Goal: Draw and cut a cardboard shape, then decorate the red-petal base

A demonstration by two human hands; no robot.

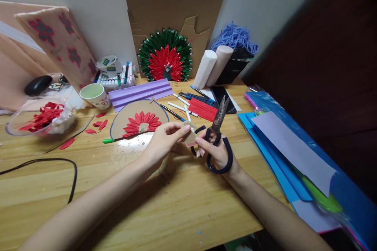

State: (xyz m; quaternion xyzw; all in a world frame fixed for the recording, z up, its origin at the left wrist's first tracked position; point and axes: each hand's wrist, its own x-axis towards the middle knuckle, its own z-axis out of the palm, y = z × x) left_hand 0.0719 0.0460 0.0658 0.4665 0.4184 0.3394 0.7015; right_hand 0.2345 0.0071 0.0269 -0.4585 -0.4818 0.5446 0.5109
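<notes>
My left hand point(168, 138) pinches a small, rounded, pale tan piece point(191, 138) that looks like cut card. Closed around the dark handles of a pair of scissors point(219, 117), my right hand point(218, 152) also touches the piece's right edge with its fingertips. The scissors' blades point up and away from me. Just beyond my left hand lies a fan-shaped cardboard piece point(120, 119) with a blue edge and red paper petals point(141, 119). A green-tipped pen point(108, 140) rests at its lower edge.
Markers, a red crepe paper piece point(203, 109) and folded purple paper point(141, 93) lie beyond my hands. A red-and-green paper peacock point(166, 57) leans on cardboard at the back. To the left are a paper cup point(96, 97), a bowl point(17, 125) and a black cable point(73, 172); coloured sheets point(291, 145) lie right.
</notes>
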